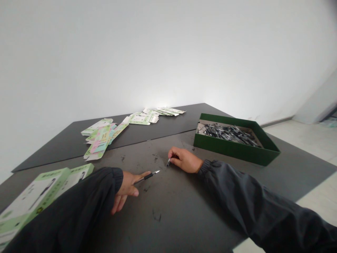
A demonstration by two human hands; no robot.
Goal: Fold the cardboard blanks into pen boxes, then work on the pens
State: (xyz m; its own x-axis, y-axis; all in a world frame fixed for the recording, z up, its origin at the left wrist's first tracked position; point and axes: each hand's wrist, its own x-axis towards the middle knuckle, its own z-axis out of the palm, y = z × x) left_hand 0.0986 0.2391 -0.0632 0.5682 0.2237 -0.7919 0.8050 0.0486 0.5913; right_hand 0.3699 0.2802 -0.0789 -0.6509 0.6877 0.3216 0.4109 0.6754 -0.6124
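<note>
A gel pen [147,176] with a black grip is held in my left hand [126,189], its bare tip pointing right and slightly up. The rear of the pen is hidden by the hand. Just above the table, to the right of that tip, my right hand [185,160] pinches a short clear-and-dark piece [168,162] that looks like a pen cap. The two hands are apart, with a small gap between the pen tip and the pinched piece.
A green box [231,148] full of loose pens stands at the right. White-and-green cartons [50,184] lie at the lower left, partly behind my left sleeve. Flattened cartons [140,118] and colourful printed slips [101,138] lie farther back. Dark marks dot the grey table [179,207].
</note>
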